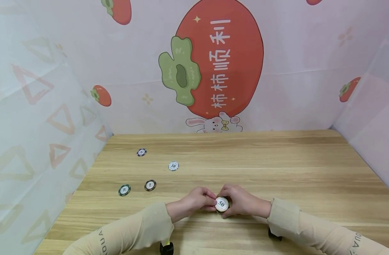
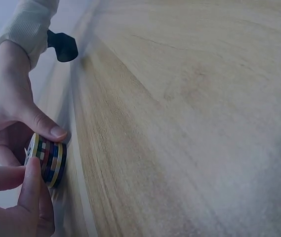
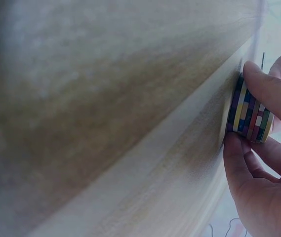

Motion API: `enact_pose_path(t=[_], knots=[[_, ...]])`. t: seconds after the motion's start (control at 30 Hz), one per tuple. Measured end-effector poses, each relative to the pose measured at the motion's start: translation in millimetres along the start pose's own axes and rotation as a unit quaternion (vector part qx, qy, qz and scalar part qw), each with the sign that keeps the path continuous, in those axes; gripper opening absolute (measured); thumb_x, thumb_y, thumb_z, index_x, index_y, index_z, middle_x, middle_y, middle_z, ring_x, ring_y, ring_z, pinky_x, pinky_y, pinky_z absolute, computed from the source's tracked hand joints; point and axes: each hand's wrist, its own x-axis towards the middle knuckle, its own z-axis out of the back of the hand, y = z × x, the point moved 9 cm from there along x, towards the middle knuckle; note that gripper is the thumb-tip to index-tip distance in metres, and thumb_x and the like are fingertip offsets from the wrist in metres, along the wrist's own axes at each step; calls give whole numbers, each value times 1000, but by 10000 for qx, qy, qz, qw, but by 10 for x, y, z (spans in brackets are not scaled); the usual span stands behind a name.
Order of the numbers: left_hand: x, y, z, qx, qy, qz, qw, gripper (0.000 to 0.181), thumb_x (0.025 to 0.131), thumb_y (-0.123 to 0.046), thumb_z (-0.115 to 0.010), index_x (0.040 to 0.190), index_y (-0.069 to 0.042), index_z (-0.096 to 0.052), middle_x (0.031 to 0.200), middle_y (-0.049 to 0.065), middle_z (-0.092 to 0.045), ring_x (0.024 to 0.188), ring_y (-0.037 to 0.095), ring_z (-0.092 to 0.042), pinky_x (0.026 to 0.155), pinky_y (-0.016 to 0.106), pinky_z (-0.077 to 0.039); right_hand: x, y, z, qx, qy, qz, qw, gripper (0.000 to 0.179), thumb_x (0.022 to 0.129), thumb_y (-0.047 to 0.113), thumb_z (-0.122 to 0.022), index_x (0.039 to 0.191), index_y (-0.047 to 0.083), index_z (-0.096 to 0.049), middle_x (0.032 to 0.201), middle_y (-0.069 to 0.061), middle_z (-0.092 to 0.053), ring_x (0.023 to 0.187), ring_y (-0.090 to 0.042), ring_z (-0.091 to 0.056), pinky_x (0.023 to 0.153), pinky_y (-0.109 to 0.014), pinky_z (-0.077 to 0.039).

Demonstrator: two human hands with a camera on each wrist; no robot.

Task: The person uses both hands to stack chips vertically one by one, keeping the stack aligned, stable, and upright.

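Observation:
A short stack of poker chips (image 1: 221,204) stands on the wooden table, its top chip white-faced with a 50. My right hand (image 1: 242,201) grips the stack from the right, thumb at the near side and fingers at the far side. From the left, my left hand (image 1: 199,199) pinches at the rim near the top of the stack with thumb and index fingertips. Striped edges of the stack (image 3: 246,111) in several colours show between the right thumb and fingers in the right wrist view. The left fingertips (image 2: 32,168) partly cover the stack in the left wrist view.
Single chips lie flat at the table's left: a blue one (image 1: 141,152), a white 10 (image 1: 173,165), a black 100 (image 1: 150,185) and a green 20 (image 1: 124,190). A printed cloth wall (image 1: 287,102) borders the table's back. Black wrist mounts (image 1: 166,248) hang below the sleeves.

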Motion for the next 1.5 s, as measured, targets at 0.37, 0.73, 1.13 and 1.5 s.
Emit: enact_pose_path(t=[0.37,0.73,1.13,1.5], knots=[[102,-126,195,1196,33,-187,9926,12,82,-1,-60,91,7,-56,73,5,-55,60,10,-57,63,26,-53,7,4,3,-114,38,-48,9999,41,59,17,-84,94,7,-66,87,7,-55,82,-6,-52,73,-22,-45],[258,-419,549,3904,34,-1197,9128,9,81,-8,-65,88,-3,-61,77,1,-60,68,12,-56,63,25,-49,-2,34,8,-194,-69,163,9997,40,58,18,-84,93,9,-67,86,7,-56,81,-4,-52,73,-21,-45],[255,-573,744,6102,-331,-1927,7678,19,83,-9,-62,100,-1,-60,97,8,-60,91,21,-58,80,34,-47,-5,24,6,-206,-82,119,9997,40,58,17,-84,94,10,-67,86,8,-56,82,-5,-52,74,-22,-45],[329,-542,1023,6427,-567,-1890,7403,33,81,-4,-61,112,3,-58,113,16,-57,106,31,-53,92,40,-42,-10,-23,-13,37,3,-51,10000,40,60,17,-84,96,10,-67,89,8,-55,83,-6,-53,75,-22,-45]])
